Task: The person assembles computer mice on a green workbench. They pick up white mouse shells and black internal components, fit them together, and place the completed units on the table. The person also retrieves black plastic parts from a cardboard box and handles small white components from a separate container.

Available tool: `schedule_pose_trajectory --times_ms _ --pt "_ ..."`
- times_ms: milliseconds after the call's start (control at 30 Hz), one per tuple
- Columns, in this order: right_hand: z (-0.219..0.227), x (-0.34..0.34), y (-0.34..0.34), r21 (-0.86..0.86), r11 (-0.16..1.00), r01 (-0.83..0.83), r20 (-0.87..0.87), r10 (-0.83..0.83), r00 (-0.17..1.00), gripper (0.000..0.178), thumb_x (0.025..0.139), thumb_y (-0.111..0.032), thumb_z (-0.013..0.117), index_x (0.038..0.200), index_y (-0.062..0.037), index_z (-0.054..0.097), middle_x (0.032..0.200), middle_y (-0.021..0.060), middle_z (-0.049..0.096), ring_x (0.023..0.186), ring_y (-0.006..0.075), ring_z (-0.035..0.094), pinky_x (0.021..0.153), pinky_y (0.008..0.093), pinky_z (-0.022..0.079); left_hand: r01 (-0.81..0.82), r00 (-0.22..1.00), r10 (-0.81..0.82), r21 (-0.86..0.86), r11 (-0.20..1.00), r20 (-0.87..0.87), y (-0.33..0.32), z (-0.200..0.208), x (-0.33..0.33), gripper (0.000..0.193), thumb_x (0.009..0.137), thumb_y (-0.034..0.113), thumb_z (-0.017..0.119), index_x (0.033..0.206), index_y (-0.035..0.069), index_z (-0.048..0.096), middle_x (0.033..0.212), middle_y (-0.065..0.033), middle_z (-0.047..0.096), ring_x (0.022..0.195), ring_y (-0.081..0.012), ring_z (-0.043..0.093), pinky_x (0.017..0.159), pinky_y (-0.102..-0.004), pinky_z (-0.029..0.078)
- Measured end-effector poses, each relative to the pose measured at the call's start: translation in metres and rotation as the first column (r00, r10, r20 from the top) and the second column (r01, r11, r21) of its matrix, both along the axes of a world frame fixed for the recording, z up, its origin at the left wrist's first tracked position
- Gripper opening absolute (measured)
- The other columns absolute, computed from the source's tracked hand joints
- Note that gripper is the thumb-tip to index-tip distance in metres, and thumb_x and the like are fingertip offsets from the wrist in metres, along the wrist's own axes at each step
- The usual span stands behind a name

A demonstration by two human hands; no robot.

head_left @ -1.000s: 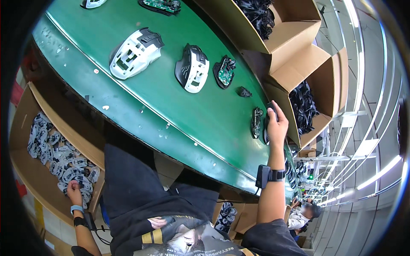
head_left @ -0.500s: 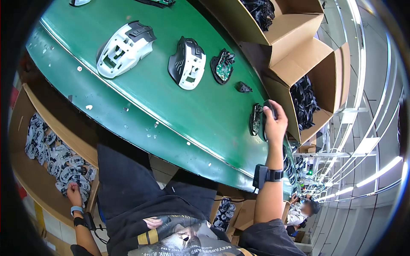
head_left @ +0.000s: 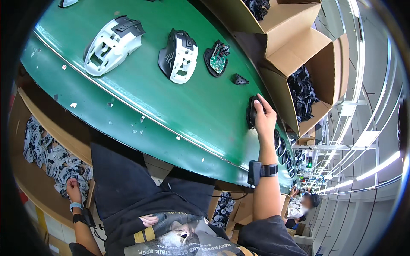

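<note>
My right hand (head_left: 265,118) rests on a black mouse shell part (head_left: 251,112) lying on the green conveyor belt (head_left: 171,106), fingers curled over it. My left hand (head_left: 72,189) reaches down into a cardboard box (head_left: 25,128) of black-and-white parts at the lower left, closed around one of them. Further up the belt lie a white mouse shell (head_left: 112,45), a black-and-white mouse shell (head_left: 179,55), a green circuit board (head_left: 218,59) and a small black piece (head_left: 239,79).
Open cardboard boxes (head_left: 307,55) with black parts stand along the belt's far right side. A row of dark parts (head_left: 282,145) continues down the belt. Another person (head_left: 303,205) sits further along the line.
The mouse shells and circuit board have shifted up and left in view. My right hand stays on the black part, my left hand stays in the box.
</note>
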State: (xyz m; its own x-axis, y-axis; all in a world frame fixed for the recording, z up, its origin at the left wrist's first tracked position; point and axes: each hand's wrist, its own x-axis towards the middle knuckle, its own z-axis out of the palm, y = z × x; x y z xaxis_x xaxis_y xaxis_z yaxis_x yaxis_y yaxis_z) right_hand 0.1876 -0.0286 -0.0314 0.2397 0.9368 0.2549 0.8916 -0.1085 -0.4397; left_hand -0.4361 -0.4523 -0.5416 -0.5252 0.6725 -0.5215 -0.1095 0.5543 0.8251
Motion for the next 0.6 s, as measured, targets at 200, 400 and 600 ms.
schedule_pose_trajectory --times_ms 200,400,600 --pt "0.034 -0.018 0.003 0.059 0.998 0.016 0.051 -0.019 0.999 0.034 0.093 -0.023 0.075 0.122 -0.0057 0.078 0.111 0.0181 0.079 0.103 0.0240 0.075 0.097 0.0337 0.054 0.011 1.000 -0.011 -0.006 1.000 -0.012 0.002 0.000 -0.004 0.013 0.101 -0.003 0.054 0.097 0.007 0.061 0.077 0.0065 0.048 0.068 -0.0046 0.043 0.062 -0.0218 0.036" --pt "-0.015 -0.011 -0.009 0.154 0.988 -0.026 0.202 -0.006 0.979 0.040 0.096 -0.026 0.071 0.129 -0.0042 0.073 0.135 0.0240 0.069 0.126 0.0361 0.067 0.111 0.0409 0.048 0.007 1.000 -0.007 0.000 1.000 -0.012 -0.001 -0.005 -0.010 0.012 0.100 -0.003 0.055 0.096 0.007 0.061 0.076 0.0061 0.049 0.069 -0.0049 0.043 0.063 -0.0216 0.036" --pt "-0.001 0.000 -0.003 0.084 0.996 0.015 -0.037 -0.012 0.999 0.038 0.097 -0.023 0.072 0.128 -0.0018 0.073 0.120 0.0173 0.076 0.112 0.0258 0.072 0.103 0.0358 0.052 -0.013 1.000 0.013 0.005 1.000 -0.022 -0.011 -0.011 -0.002 0.012 0.100 -0.003 0.055 0.096 0.007 0.060 0.077 0.0061 0.047 0.069 -0.0051 0.040 0.063 -0.0220 0.035"
